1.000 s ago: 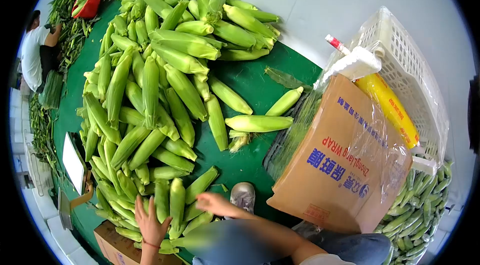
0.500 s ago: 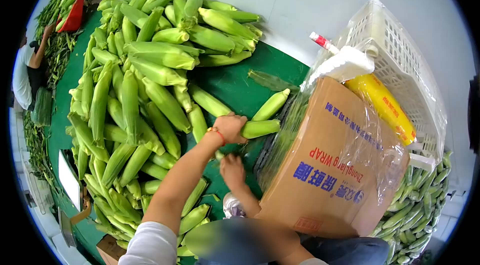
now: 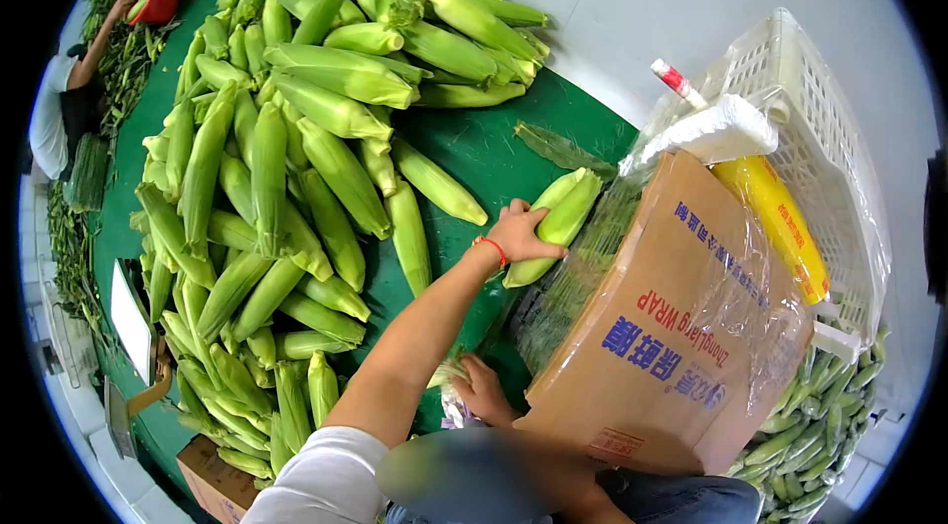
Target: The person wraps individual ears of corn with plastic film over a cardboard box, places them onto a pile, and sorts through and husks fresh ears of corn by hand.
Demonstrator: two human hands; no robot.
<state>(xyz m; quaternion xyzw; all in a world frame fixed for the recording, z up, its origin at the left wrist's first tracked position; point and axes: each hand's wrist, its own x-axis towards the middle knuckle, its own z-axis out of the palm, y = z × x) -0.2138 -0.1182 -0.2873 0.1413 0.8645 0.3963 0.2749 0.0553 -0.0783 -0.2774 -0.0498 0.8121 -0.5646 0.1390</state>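
My left hand (image 3: 523,233), with a red string bracelet at the wrist, is closed around the lower end of an ear of corn (image 3: 575,213) in green husk. That ear lies tilted right against a second ear (image 3: 555,190), partly hidden behind it. Lower down, my right hand (image 3: 481,393) has its fingers curled beside a pale strip of husk (image 3: 446,373); what lies inside the fingers is hidden. A large pile of unshucked corn (image 3: 326,99) spreads over the green table (image 3: 474,154) to the left. One loose ear (image 3: 439,183) lies just left of my left hand.
A cardboard box (image 3: 671,326) with plastic film stands at the right. Behind it are a yellow roll (image 3: 775,228) and a white crate (image 3: 820,119). Wrapped green produce (image 3: 820,435) sits below. A scale-like panel (image 3: 131,322) is at left; another person (image 3: 59,109) works beyond the table.
My left hand has brought the ear up against the second one, turning it from nearly level to slanting upward. My right hand has shifted slightly, and pale husk now shows beside it. The view has moved.
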